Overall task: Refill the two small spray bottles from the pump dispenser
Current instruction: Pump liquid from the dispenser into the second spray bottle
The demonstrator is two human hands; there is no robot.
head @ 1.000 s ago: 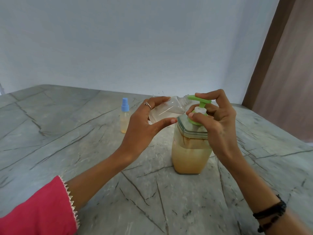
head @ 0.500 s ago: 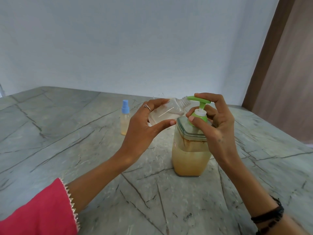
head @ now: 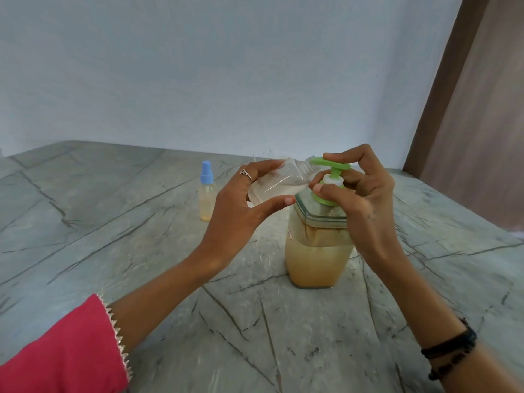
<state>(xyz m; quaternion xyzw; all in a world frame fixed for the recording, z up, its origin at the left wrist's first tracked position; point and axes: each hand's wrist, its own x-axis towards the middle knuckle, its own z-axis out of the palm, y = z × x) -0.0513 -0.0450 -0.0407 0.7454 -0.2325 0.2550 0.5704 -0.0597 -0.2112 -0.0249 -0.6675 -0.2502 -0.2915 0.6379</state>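
Observation:
A clear pump dispenser [head: 314, 251] half full of orange-yellow liquid stands on the grey stone table. Its green pump head [head: 331, 168] is up. My right hand [head: 360, 199] curls round the pump, fingers on top of the head and thumb at the green collar. My left hand [head: 241, 202] grips a small clear uncapped spray bottle [head: 276, 182], tilted on its side with its threaded neck under the green spout. A second small spray bottle [head: 206, 198] with a blue cap stands upright to the left, holding some yellow liquid.
The grey veined stone table [head: 141, 265] runs back to a pale blue wall. A brown door or panel [head: 482, 109] stands at the right beyond the table's edge.
The view has shifted slightly. Both hands stay in place on the pump and the tilted bottle; the pump head sits about as high as before.

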